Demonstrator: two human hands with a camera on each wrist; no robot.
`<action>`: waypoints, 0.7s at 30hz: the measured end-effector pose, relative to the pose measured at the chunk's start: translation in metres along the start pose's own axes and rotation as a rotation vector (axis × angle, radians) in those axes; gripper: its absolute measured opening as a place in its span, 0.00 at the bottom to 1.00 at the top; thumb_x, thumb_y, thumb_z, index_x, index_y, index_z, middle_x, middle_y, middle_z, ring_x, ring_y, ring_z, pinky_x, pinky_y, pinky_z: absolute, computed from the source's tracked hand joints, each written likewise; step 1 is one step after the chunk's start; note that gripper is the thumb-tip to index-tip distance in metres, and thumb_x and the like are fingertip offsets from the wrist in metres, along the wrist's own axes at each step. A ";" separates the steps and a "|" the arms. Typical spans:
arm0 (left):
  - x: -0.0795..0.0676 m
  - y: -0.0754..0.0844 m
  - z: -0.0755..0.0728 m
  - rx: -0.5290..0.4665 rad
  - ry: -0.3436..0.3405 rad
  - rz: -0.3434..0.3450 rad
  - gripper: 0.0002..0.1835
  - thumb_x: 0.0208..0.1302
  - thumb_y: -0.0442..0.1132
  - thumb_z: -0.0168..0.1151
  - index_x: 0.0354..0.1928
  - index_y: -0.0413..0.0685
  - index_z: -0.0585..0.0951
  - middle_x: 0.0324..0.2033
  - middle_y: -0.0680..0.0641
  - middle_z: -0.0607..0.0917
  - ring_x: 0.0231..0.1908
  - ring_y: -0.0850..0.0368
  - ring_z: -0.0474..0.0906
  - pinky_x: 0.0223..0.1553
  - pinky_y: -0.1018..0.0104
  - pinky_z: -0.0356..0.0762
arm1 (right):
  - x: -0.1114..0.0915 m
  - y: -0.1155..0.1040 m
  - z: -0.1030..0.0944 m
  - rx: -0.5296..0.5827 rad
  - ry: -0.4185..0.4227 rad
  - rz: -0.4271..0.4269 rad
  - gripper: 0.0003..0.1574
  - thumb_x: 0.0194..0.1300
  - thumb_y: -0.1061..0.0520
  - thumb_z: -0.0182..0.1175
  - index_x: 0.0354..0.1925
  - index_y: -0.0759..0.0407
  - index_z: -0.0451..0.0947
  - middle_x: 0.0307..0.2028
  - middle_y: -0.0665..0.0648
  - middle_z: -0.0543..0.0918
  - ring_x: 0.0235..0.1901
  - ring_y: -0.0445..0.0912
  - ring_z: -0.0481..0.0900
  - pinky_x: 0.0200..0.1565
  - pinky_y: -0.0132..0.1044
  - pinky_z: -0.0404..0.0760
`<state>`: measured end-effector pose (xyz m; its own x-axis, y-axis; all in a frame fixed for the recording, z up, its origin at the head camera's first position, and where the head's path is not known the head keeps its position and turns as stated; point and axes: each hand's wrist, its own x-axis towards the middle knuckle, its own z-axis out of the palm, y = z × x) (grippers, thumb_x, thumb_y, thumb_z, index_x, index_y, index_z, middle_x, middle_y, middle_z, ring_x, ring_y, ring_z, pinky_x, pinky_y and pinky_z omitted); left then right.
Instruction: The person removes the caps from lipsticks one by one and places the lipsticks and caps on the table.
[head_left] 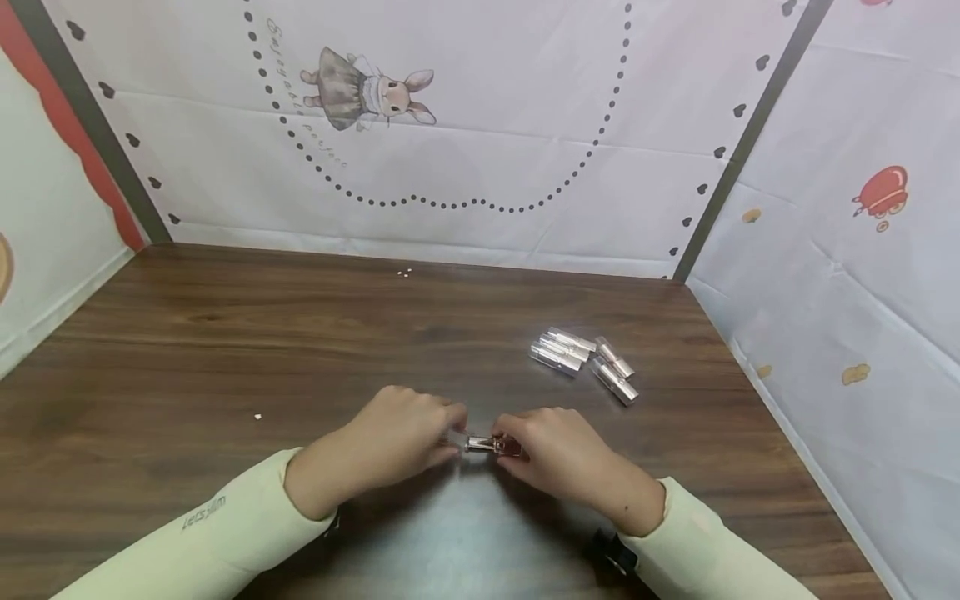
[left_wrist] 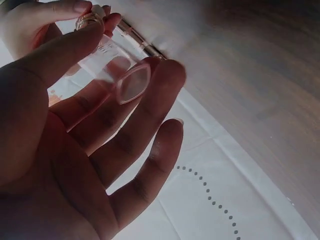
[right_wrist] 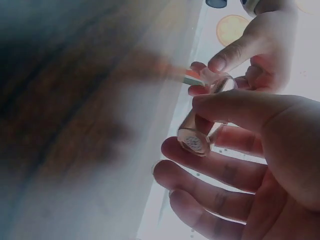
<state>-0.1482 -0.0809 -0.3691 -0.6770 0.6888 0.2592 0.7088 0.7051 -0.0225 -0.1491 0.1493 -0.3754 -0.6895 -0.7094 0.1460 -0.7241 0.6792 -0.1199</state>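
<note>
A shiny metallic lipstick tube (head_left: 481,444) lies level between both hands, just above or on the table; I cannot tell which. My left hand (head_left: 401,433) pinches its clear cap (left_wrist: 134,85) between thumb and fingers, and the other fingers stay spread in the left wrist view. With thumb and fingers, my right hand (head_left: 558,450) grips the tube's metallic base (right_wrist: 194,142), whose end carries a round label. Cap and base are in line in the head view, with a bright metal section showing between the hands.
Several silver lipstick tubes with clear caps (head_left: 555,357) lie grouped behind my right hand. Small white bits (head_left: 405,272) are near the table's back edge, and another white bit (head_left: 258,416) lies at left. White printed cloth walls (head_left: 480,167) enclose the wooden table (head_left: 225,333).
</note>
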 end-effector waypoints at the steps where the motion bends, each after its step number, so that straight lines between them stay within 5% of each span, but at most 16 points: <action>1: 0.000 0.000 -0.001 -0.003 -0.003 -0.003 0.11 0.54 0.50 0.75 0.33 0.56 0.82 0.22 0.61 0.82 0.18 0.64 0.73 0.19 0.64 0.70 | 0.000 0.000 -0.001 -0.006 -0.006 0.003 0.11 0.59 0.51 0.72 0.39 0.49 0.82 0.27 0.43 0.84 0.23 0.34 0.77 0.24 0.29 0.74; 5: 0.000 -0.002 -0.002 -0.032 -0.025 -0.011 0.10 0.53 0.48 0.75 0.34 0.57 0.83 0.20 0.62 0.78 0.18 0.65 0.70 0.20 0.64 0.68 | 0.001 0.001 -0.001 -0.011 -0.048 0.023 0.12 0.57 0.51 0.72 0.38 0.48 0.79 0.25 0.42 0.83 0.19 0.34 0.70 0.21 0.31 0.69; 13: 0.000 -0.002 0.006 -0.077 -0.140 -0.062 0.11 0.58 0.55 0.72 0.38 0.60 0.86 0.31 0.54 0.79 0.20 0.61 0.75 0.21 0.62 0.73 | -0.001 0.004 0.001 -0.025 -0.035 0.032 0.12 0.57 0.50 0.73 0.38 0.46 0.81 0.31 0.44 0.76 0.25 0.36 0.70 0.25 0.30 0.70; 21: 0.002 -0.003 0.007 -0.092 -0.149 -0.069 0.10 0.59 0.53 0.72 0.38 0.60 0.85 0.30 0.57 0.84 0.22 0.62 0.77 0.22 0.62 0.74 | 0.000 0.006 0.002 0.031 -0.053 0.045 0.10 0.57 0.50 0.74 0.37 0.47 0.83 0.29 0.45 0.77 0.26 0.35 0.71 0.25 0.27 0.69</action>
<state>-0.1532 -0.0807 -0.3752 -0.7419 0.6612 0.1114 0.6699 0.7380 0.0808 -0.1535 0.1532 -0.3781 -0.7208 -0.6876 0.0879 -0.6917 0.7051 -0.1559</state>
